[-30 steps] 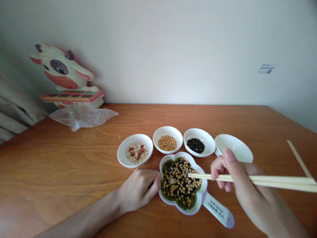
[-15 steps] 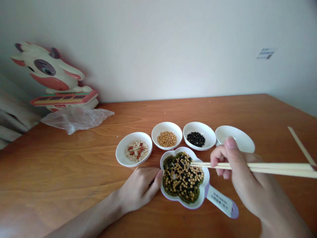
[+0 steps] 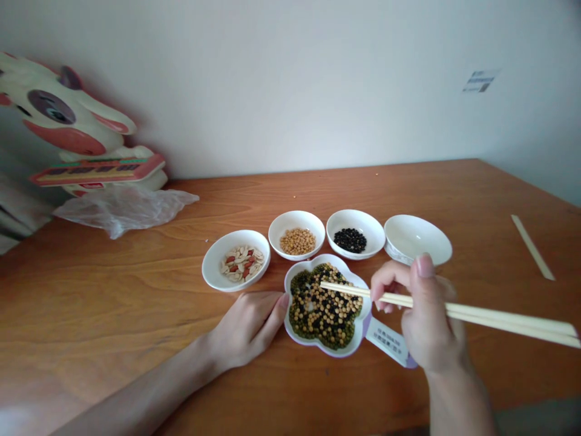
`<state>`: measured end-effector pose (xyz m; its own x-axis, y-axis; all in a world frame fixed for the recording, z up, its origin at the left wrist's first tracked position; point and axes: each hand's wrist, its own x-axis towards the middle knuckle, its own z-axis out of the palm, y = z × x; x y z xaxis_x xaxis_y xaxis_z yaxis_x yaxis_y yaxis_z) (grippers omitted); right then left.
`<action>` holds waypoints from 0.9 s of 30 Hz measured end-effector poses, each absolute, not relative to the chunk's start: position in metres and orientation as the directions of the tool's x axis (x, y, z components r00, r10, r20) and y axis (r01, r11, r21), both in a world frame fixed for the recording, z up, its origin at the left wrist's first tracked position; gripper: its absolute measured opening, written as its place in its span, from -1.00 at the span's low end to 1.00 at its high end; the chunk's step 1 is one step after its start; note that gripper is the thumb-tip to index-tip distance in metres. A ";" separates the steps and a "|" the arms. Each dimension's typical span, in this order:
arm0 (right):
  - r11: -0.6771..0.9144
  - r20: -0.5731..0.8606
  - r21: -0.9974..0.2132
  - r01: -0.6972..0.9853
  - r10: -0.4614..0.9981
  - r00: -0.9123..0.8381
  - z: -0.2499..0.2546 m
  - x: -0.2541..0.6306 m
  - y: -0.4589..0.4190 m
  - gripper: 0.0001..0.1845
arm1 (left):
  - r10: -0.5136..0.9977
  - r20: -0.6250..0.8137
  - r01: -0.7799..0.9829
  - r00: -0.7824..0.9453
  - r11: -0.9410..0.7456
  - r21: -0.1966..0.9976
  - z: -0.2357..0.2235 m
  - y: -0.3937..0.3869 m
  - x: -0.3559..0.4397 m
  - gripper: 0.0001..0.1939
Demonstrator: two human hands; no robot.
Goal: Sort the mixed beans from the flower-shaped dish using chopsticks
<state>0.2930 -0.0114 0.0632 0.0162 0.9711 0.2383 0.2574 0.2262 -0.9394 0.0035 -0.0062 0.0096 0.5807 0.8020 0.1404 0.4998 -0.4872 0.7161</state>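
Note:
A flower-shaped white dish (image 3: 334,352) with a lilac edge and a labelled handle (image 3: 387,341) holds mixed yellow soybeans, black beans and green beans. My left hand (image 3: 247,327) is closed at its left side, thumb against the rim, other fingertips hidden. In my right hand (image 3: 429,315) is a pair of pale wooden chopsticks (image 3: 508,320), their tips close together among the beans in the dish. Whether a bean is pinched between the tips, I cannot tell. Behind the dish stand a bowl of soybeans (image 3: 275,242) and a bowl of black beans (image 3: 379,242).
To the left is a white bowl of pale seeds and peanuts (image 3: 211,266); an empty white bowl (image 3: 415,237) stands at the right. A chopstick wrapper or flat stick (image 3: 533,247) lies farther right. A cow toy keyboard (image 3: 97,171) and plastic bag (image 3: 127,209) sit back left.
The chopstick tips have moved left across the beans, and their back ends have swung lower. My right hand has tilted more upright, overlapping the handle's end. The whole view has shifted slightly.

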 end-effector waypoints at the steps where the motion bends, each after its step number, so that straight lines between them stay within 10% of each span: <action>1: 0.220 0.233 -0.946 0.236 0.972 0.028 0.060 0.293 -0.012 -0.10 | 0.803 0.139 0.501 0.580 -0.486 0.716 0.010 -0.007 0.004 -0.56; 27: 0.131 0.114 -0.949 0.286 0.991 -0.077 0.060 0.322 -0.014 -0.11 | 0.793 0.114 0.539 0.599 -0.505 0.675 0.006 -0.006 0.002 -0.62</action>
